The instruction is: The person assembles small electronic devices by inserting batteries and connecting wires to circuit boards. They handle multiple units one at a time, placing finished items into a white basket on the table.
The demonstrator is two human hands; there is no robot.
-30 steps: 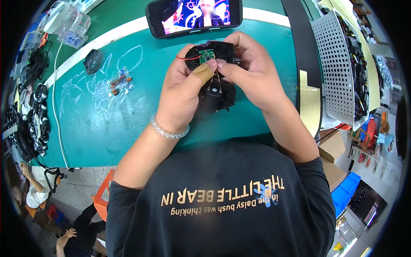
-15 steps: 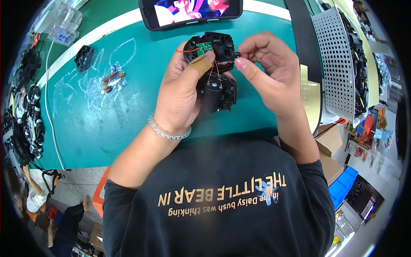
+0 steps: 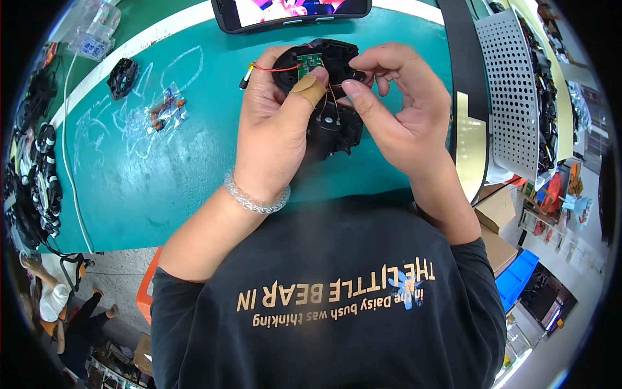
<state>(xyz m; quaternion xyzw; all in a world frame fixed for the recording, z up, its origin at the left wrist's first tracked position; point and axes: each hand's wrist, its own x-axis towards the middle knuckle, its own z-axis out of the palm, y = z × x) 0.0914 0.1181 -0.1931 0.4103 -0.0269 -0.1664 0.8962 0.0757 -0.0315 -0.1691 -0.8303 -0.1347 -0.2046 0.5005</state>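
Room beside left hand (image 3: 272, 133), phone (image 3: 293, 13) ahead

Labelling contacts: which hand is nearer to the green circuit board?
Left. The left hand has its thumb at the lower edge of the green circuit board; the right hand is farther, right of it, by the upper black housing.
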